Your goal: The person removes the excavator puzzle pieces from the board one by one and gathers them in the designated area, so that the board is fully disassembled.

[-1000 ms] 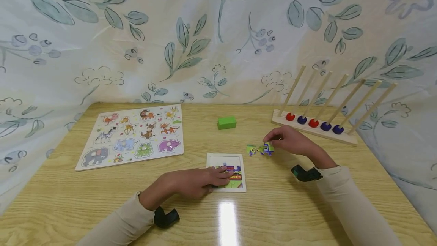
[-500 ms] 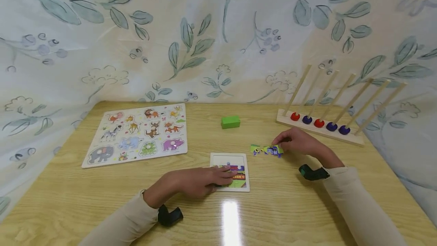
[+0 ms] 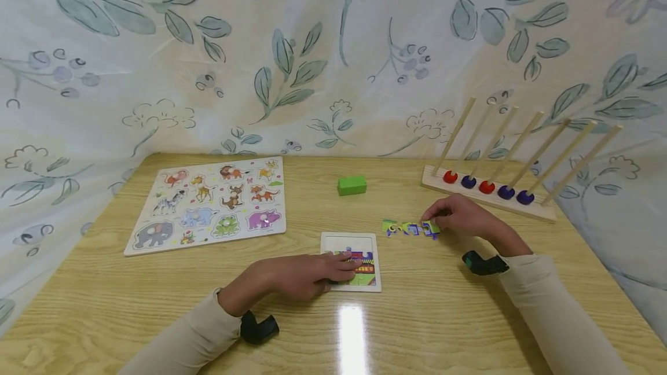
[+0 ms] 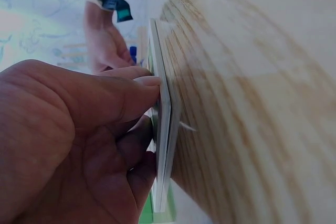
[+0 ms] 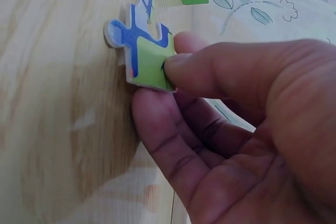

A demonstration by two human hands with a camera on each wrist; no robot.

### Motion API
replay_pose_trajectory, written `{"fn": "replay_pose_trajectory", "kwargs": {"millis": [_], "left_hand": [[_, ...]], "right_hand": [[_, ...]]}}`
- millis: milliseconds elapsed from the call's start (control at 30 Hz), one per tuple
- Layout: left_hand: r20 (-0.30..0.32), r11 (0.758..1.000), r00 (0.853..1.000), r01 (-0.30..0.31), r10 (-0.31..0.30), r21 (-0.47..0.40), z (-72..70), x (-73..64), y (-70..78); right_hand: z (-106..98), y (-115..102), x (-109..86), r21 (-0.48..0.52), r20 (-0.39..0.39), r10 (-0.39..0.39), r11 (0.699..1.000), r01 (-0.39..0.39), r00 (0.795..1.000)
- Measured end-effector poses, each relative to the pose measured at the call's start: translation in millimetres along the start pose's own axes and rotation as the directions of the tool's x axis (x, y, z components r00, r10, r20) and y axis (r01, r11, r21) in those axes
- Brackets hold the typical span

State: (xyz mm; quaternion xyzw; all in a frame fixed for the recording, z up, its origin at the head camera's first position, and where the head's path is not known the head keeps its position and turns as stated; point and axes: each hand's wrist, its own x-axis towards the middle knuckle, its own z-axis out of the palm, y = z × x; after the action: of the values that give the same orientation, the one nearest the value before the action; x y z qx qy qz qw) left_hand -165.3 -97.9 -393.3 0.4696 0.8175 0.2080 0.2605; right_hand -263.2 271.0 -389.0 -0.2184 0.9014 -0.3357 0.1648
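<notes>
My right hand pinches a green and blue jigsaw piece between thumb and fingers, low over the wood table. In the head view this piece is the rightmost of a short row, beside a second jigsaw piece and a yellow-green jigsaw piece. My left hand rests on a small white-framed jigsaw tray, fingers stretched across its picture. Seen from the left wrist, the thumb lies at the tray's edge. Part of the picture is hidden under that hand.
A green block stands behind the tray. At the left lies an animal peg puzzle board. A wooden rack with upright sticks and red and blue beads stands at the back right, before a floral cloth.
My right hand has shifted right with the pinched jigsaw piece, drawing it away from the others in the row. My left hand stays on the tray. The head view has turned slightly.
</notes>
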Motion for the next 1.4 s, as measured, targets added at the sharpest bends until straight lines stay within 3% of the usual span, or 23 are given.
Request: {"fn": "replay_pose_trajectory", "kwargs": {"millis": [633,1067,1400], "left_hand": [[0.004,0.999,0.999,-0.05,0.05,0.017,1.3,-0.5,-1.1],[-0.026,0.994,0.997,-0.068,0.07,0.08,2.8,-0.8,0.6],[-0.062,0.998,0.998,-0.023,0.026,0.05,2.9,-2.3,3.9]], "right_hand": [[5,1,2.6,-0.081,-0.062,0.008,0.997,-0.013,0.998],[17,-20,6.7,-0.115,-0.144,-0.106,0.989,0.089,0.984],[34,-36,11.1,-0.084,-0.071,-0.148,0.986,0.142,0.986]]}}
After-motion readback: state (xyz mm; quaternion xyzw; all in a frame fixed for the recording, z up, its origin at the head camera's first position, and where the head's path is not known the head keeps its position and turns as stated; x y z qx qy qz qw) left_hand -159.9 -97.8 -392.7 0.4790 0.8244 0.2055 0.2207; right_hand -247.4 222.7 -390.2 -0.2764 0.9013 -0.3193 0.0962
